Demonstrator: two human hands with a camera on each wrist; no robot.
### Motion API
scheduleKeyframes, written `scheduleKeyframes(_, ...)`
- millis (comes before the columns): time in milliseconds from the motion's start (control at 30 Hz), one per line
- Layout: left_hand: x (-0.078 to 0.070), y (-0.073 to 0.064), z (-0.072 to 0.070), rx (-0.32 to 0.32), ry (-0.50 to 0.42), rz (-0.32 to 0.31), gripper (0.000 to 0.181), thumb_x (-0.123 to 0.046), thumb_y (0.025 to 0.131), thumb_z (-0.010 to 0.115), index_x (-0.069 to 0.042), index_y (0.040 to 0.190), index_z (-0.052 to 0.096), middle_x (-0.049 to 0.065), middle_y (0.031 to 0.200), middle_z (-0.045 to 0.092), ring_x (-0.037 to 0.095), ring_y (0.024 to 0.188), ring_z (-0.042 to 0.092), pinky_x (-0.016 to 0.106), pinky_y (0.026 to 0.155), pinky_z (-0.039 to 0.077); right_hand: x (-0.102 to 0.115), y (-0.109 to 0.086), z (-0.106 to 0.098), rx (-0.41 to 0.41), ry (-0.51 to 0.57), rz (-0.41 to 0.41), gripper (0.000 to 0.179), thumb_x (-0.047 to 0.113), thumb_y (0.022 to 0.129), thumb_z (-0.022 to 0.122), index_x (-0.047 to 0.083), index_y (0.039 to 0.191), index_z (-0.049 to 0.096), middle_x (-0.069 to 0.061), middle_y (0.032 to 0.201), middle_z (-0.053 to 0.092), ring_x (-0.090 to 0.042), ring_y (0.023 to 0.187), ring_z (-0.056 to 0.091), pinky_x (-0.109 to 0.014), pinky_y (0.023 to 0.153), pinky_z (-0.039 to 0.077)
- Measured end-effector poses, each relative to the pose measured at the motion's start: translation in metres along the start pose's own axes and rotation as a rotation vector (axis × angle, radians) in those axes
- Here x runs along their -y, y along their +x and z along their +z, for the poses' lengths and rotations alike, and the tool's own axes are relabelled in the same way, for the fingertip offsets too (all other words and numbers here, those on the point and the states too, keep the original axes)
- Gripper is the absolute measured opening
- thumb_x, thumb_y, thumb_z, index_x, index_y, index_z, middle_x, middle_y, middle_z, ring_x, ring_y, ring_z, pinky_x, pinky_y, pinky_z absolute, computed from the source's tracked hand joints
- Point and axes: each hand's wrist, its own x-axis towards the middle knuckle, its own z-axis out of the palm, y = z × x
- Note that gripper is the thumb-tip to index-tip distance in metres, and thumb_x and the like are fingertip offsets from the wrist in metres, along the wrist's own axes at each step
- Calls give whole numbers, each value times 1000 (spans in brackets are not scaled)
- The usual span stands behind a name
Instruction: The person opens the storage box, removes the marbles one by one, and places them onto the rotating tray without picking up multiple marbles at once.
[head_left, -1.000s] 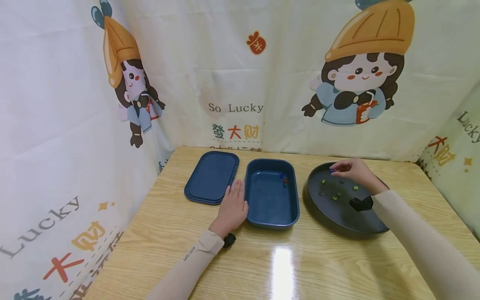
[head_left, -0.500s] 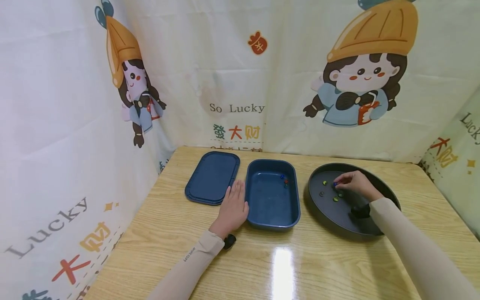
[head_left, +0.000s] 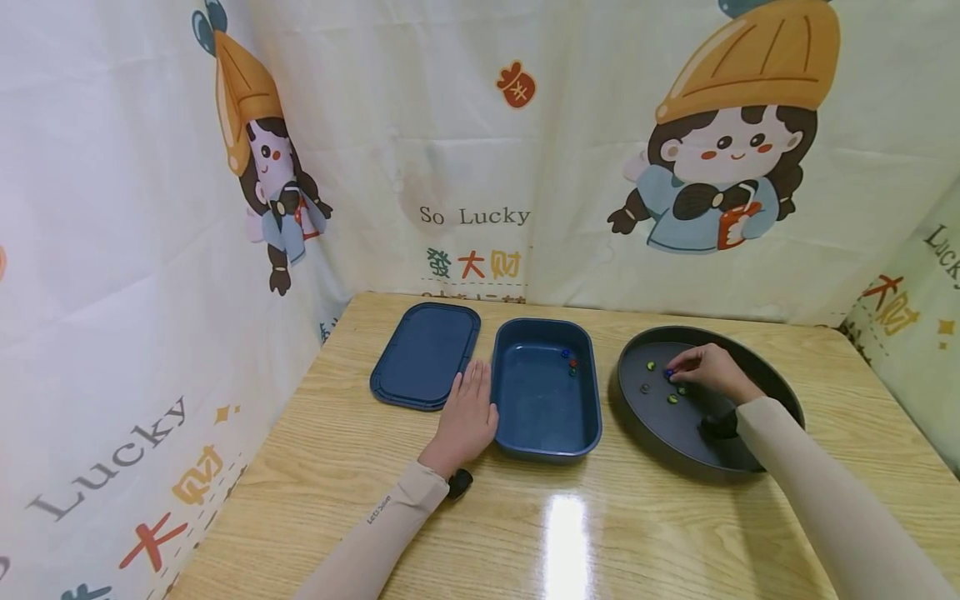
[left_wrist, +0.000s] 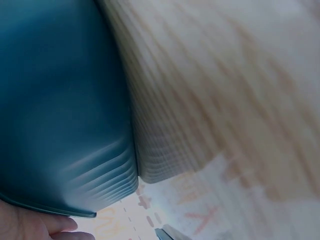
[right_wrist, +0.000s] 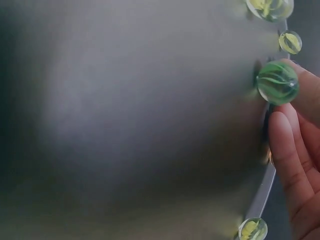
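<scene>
Head: right hand (head_left: 711,371) is pinching a blue marble (head_left: 670,374) inside dark pan (head_left: 675,427); straight-fingered left hand (head_left: 467,417) is touching box (head_left: 543,421). Left wrist: box ribs (left_wrist: 100,175) are showing. Right wrist: green marble (right_wrist: 278,83) is displaying swirls. Printed cloth (head_left: 465,158) is hanging behind wooden tabletop (head_left: 472,542).

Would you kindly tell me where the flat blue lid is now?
In the head view, the flat blue lid lies toward the far left of the table, left of the blue container, with part of the left hand between them.
</scene>
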Motion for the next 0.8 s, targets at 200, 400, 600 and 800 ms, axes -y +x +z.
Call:
scheduleKeyframes(200, -1, 0, 0, 7, -7, -1, 60, -24, 99, 37, 2, 149, 17, 17, 156, 19, 28, 147, 14, 47, 118, 16, 2, -2, 0, -8, -19, 3, 18, 11, 78, 74, 1, 93, 74, -13, 88, 74, -4, 70, 62, -22, 60, 49)
scheduleKeyframes(400, 0, 0, 1, 8, -6, 1, 60, -24, 99, 37, 1, 149, 16, 17, 156, 18, 28, 147, 14, 47, 118, 16, 3, -4, 1, -6, -23, -10, 18, 10, 78, 74, 0, 93, 74, -15, 89, 73, -1, 69, 62, -22, 60, 49)
scheduleKeyframes(600, 0, 0, 1, 12, 3, 3, 59, -24, 100, 37, 1, 149, 16, 17, 157, 18, 28, 147, 14, 47, 118, 16, 4, -5, 0, 7, -15, -9, 20, 8, 79, 73, -1, 96, 72, -15, 90, 73, 1, 69, 62, -22, 60, 50)
scheduleKeyframes(800, 0, 0, 1, 14, -2, 2, 59, -24, 100, 36, 2, 149, 16, 16, 157, 17, 28, 147, 13, 47, 118, 16, 6, -6, -4, 21, 1, -14, 22, 7, 79, 72, -2, 99, 71, -16, 91, 73, -1, 70, 64, -21, 62, 51)
